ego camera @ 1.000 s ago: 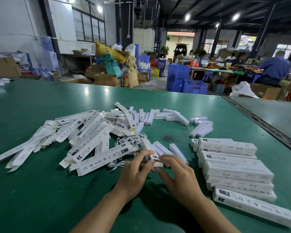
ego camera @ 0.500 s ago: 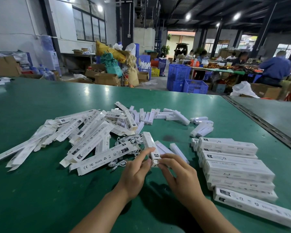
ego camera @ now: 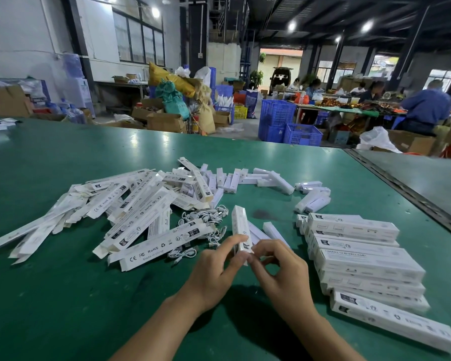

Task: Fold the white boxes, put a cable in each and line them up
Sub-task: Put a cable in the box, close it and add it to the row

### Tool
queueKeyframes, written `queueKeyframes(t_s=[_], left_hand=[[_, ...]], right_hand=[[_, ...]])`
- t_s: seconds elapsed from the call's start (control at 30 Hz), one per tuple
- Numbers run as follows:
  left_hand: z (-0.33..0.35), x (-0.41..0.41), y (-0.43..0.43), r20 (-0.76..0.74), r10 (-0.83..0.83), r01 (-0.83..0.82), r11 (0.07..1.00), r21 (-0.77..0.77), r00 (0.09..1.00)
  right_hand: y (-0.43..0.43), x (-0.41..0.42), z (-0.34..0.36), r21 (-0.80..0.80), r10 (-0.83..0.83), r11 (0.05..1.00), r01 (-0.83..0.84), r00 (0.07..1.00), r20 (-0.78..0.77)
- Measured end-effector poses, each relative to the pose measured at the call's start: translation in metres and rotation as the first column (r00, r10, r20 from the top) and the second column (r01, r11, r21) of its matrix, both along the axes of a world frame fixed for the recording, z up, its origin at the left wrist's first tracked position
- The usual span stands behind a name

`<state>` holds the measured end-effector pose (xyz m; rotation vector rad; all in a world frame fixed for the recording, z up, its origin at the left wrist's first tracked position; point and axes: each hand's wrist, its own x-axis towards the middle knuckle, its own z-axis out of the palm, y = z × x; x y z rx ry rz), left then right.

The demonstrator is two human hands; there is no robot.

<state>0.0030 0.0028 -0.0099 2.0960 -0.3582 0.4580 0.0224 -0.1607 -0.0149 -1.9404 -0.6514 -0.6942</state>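
Holding one white box (ego camera: 241, 230) up off the tabletop (ego camera: 63, 308), both grips on its near end. My left grip (ego camera: 214, 272) pinches the left side between thumb and fingers, and my right grip (ego camera: 284, 277) pinches the end flap with its fingertips. The box tilts up with its far end pointing away from me. Can't tell if there's a cable inside, the walls hide it.

Containers first. The closed boxes (ego camera: 359, 259) sit in a row at my right, side by side and overlapping, all shut, so whatever's in them is hidden. I count about seven, but the overlaps make that fuzzy. On the floor past the tabletop there are blue crates (ego camera: 301, 134), at least three, too far off to make out the contents. There are also some open cardboard cartons (ego camera: 164, 122).

Rest of the counts:
- One box in hand.
- Two slim white sleeves (ego camera: 274, 230) lying just behind it.
- A heap of flat unfolded boxes (ego camera: 130, 220) at my left, way too many and too crisscrossed to count.
- A tangle of white cables (ego camera: 206, 216) between that heap and the box I'm holding, no way to count those either.
- More short sleeves (ego camera: 245, 177) scattered along the far side, easily a dozen.
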Motion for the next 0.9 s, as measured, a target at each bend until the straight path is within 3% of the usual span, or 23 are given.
queueKeyframes(t_s=[0.13,0.2,0.27,0.33,0.4,0.5,0.6,0.67,0.73,0.8,0.9], left_hand=[[0.000,0.001,0.001,-0.003,-0.025,0.025,1.000,-0.015,1.000],[0.000,0.000,0.000,0.032,-0.032,0.032,0.999,-0.027,0.999],[0.001,0.001,0.000,0.092,-0.045,0.047,0.999,-0.020,0.995],[0.000,0.003,0.001,0.109,-0.073,0.076,0.997,-0.022,0.991],[-0.002,0.004,0.002,0.119,-0.108,0.111,0.993,-0.025,0.987],[-0.004,0.004,0.001,0.097,-0.173,0.176,0.984,-0.030,0.980],[-0.007,0.006,0.002,0.033,-0.165,0.165,0.986,0.002,0.986],[-0.008,0.010,0.008,0.027,-0.012,0.010,0.998,0.068,1.000],[-0.010,0.015,0.018,0.022,0.255,-0.256,0.957,0.139,0.967],[-0.011,0.019,0.030,-0.009,0.469,-0.448,0.848,0.283,0.883],[-0.015,0.022,0.040,-0.069,0.654,-0.561,0.694,0.451,0.753]], right_hand=[[0.004,-0.002,0.000,0.070,0.007,0.998,0.000,0.995,-0.099],[0.006,-0.003,0.000,0.198,0.091,0.979,-0.039,0.961,-0.261],[0.009,-0.006,0.002,0.405,0.335,0.906,-0.122,0.793,-0.509],[0.010,-0.008,0.002,0.544,0.538,0.819,-0.182,0.573,-0.618],[0.010,-0.008,0.003,0.572,0.590,0.792,-0.213,0.509,-0.627],[0.009,-0.007,0.003,0.595,0.613,0.773,-0.219,0.497,-0.614],[0.013,-0.007,0.004,0.600,0.536,0.790,-0.123,0.614,-0.579],[0.012,-0.005,0.004,0.611,0.431,0.791,0.006,0.704,-0.565],[0.010,-0.003,0.006,0.622,0.350,0.776,0.101,0.752,-0.559],[0.006,-0.002,0.008,0.639,0.298,0.751,0.167,0.778,-0.553],[0.003,-0.001,0.010,0.662,0.246,0.704,0.257,0.786,-0.567]])
